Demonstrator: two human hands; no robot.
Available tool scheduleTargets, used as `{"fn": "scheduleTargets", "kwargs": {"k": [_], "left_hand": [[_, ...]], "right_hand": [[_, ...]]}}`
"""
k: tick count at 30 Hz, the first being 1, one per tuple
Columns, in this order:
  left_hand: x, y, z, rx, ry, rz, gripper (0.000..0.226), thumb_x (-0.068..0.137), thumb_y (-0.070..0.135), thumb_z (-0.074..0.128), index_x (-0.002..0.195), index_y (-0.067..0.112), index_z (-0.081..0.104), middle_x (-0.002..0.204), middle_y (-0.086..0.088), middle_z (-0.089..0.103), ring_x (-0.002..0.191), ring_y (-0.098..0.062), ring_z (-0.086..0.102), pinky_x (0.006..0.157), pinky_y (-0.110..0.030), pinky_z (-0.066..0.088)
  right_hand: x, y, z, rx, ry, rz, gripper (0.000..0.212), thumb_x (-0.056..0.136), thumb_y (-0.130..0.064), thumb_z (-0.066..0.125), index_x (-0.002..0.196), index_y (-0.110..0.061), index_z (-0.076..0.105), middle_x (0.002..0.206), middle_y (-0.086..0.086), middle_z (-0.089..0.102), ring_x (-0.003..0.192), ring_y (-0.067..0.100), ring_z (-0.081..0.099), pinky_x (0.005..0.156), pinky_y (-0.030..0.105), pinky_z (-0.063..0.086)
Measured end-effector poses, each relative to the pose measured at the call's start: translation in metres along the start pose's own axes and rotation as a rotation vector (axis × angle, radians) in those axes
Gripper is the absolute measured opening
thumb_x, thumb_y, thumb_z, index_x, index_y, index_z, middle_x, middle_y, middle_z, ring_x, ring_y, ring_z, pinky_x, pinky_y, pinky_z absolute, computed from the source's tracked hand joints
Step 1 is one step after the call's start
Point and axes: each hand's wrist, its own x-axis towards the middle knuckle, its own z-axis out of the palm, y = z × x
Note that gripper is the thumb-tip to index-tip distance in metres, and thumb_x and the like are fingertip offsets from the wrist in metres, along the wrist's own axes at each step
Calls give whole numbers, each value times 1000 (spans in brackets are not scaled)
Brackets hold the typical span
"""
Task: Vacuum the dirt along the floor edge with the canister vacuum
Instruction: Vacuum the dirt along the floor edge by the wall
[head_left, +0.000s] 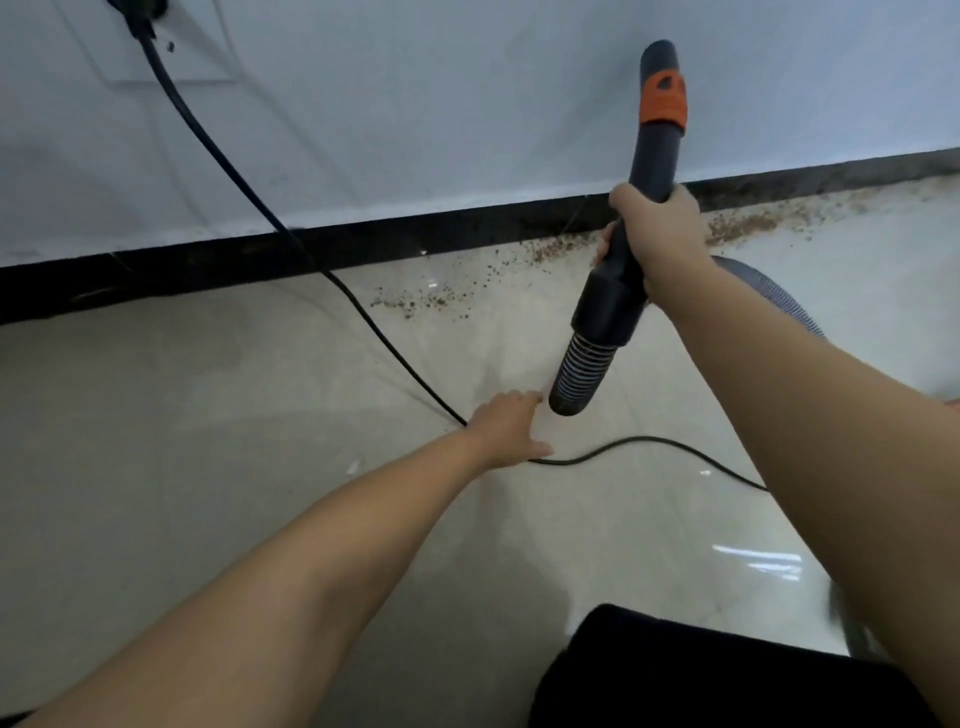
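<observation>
Near the skirting dirt (561, 249), right hand (657, 231) grips vacuum wand (639, 208); left hand (511, 428) open, fingers straight, by hose end (576, 379).

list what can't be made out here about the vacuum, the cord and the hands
Head view only:
- Canister vacuum body: not in frame; the ribbed hose runs behind the right forearm.
- Power cord: plug cut off by the top edge.
- Left hand: fingertips near the hose end; contact unclear.
- Right hand: covers part of the wand.
</observation>
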Motion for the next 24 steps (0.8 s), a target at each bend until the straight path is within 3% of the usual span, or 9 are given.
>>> {"fn": "scheduleTargets", "kwargs": {"k": [2, 6, 10, 12, 14, 18, 21, 24], "left_hand": [[3, -21, 20, 324, -137, -63, 57, 90, 31, 55, 141, 13, 37, 138, -12, 43, 127, -31, 41, 105, -44, 36], [-5, -22, 40, 560, -199, 3, 40, 94, 12, 39, 134, 12, 41, 133, -14, 43, 121, -31, 40, 100, -44, 34], [-51, -37, 55, 797, -295, 353, 28, 96, 7, 35, 121, 10, 48, 122, -15, 52, 113, -31, 50, 91, -40, 38], [-88, -60, 62, 782, -323, 612, 25, 90, 10, 38, 105, 11, 58, 99, -12, 62, 92, -27, 61, 72, -34, 47], [-124, -80, 58, 887, -410, 718, 26, 81, 14, 38, 89, 14, 63, 76, -6, 63, 69, -23, 64, 55, -28, 47], [-171, -120, 42, 987, -794, 546, 28, 98, 10, 35, 121, 8, 51, 118, -17, 56, 112, -33, 51, 89, -42, 41], [-175, -143, 21, 1018, -749, 372, 30, 97, 11, 37, 125, 12, 48, 127, -12, 51, 120, -29, 47, 97, -37, 38], [-166, -150, 7, 972, -600, 270, 29, 92, 12, 42, 121, 13, 47, 125, -10, 47, 116, -28, 46, 93, -34, 38]], "right_hand": [[7, 3, 3, -32, -20, -1, 12, 87, -12, 53, 93, -13, 42, 55, 6, 51, 41, 19, 51, 53, 33, 53], [3, 17, 10, -63, -38, -27, 15, 84, -12, 54, 91, -15, 41, 52, 4, 51, 41, 20, 52, 51, 31, 52], [-6, 41, 10, -47, -31, 24, 15, 85, -12, 55, 87, -16, 41, 58, 8, 53, 40, 20, 52, 48, 29, 50], [-13, 52, 7, -34, -51, 74, 15, 87, -11, 54, 85, -16, 40, 59, 8, 53, 39, 19, 51, 47, 28, 50], [-20, 60, 1, -32, -70, 118, 15, 87, -11, 54, 84, -15, 40, 58, 8, 52, 40, 20, 51, 48, 30, 52], [-40, 73, -12, -40, -103, 174, 18, 87, -9, 54, 82, -14, 38, 59, 9, 50, 42, 21, 50, 50, 33, 52], [-56, 87, -19, -31, -120, 240, 18, 88, -8, 54, 82, -13, 38, 61, 10, 49, 42, 21, 49, 51, 33, 50], [-69, 101, -25, -1, -112, 310, 18, 87, -7, 55, 82, -11, 39, 61, 10, 49, 40, 22, 49, 50, 33, 50]]}}
